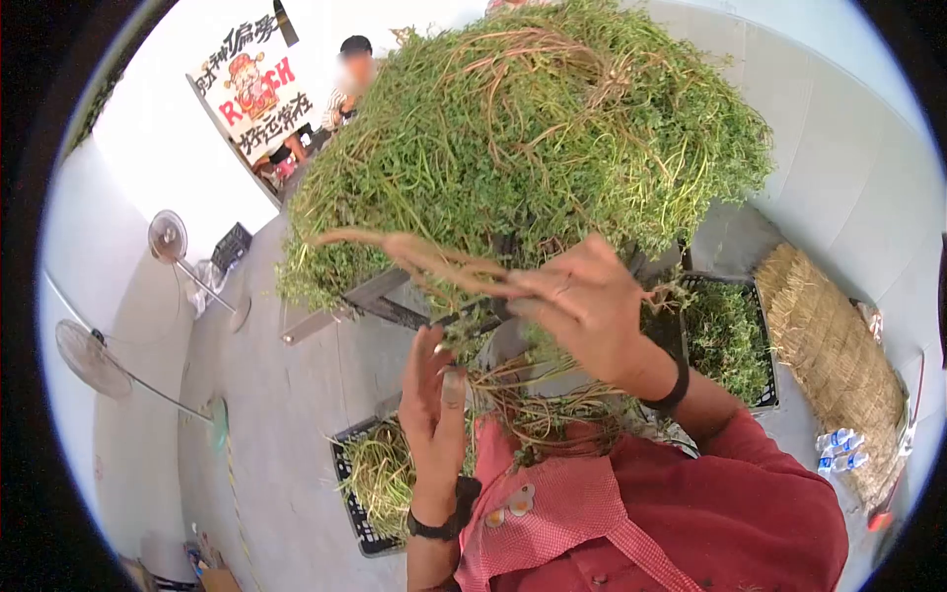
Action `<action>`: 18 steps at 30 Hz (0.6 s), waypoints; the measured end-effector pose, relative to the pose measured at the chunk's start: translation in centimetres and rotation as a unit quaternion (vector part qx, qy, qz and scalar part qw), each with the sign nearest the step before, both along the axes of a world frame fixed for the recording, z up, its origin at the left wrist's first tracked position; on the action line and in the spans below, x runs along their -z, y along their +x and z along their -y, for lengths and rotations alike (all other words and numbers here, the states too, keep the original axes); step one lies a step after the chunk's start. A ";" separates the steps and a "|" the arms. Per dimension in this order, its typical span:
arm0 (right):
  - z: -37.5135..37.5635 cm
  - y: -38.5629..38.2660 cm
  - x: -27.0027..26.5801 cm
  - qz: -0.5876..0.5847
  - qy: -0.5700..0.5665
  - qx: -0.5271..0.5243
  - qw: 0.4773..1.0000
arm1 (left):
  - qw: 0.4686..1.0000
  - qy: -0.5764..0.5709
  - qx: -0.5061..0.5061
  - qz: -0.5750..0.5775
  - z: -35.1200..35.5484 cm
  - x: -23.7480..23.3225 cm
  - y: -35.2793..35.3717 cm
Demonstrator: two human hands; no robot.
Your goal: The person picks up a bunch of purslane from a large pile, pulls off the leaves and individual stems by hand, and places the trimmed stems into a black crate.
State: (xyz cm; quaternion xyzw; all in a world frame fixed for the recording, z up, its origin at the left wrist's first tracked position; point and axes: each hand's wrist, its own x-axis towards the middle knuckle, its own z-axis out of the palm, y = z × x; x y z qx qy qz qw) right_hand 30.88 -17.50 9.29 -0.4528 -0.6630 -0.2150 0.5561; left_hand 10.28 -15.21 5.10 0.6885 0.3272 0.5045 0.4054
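Note:
My right hand [592,316] is closed around a bunch of brownish plant stems [444,264], which stretch to the left and are smeared by motion. Lower down, my left hand [432,409] is raised with its fingers up and thumb apart, and I see nothing gripped in it. A light-coloured covering wraps the thumb tip. Leafy sprigs hang close to its fingertips. Loose plant stems [562,414] lie across my lap on the red checked apron [538,518]. Ahead rises a large heap of green leafy plants [533,138] on a metal stand [385,296].
Black crates of plants stand at my left [380,483] and right [730,345]. A rolled straw mat [834,365] and water bottles [840,452] lie on the right. Two fans [94,357] [170,237] stand at left. Another person [345,84] sits behind the heap near a sign [258,94].

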 end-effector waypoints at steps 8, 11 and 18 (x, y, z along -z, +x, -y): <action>0.4 -6.3 7.7 0.118 -0.098 -0.164 0.974 | 0.927 -0.195 0.129 0.293 -1.2 0.9 -0.5; 0.5 -6.5 7.7 0.049 -0.160 -0.248 0.954 | 0.897 -0.249 0.168 0.323 -1.4 1.3 -0.9; -1.0 -2.5 4.5 -0.026 -0.176 -0.205 0.963 | 0.860 -0.261 0.231 0.372 -1.8 2.2 -1.0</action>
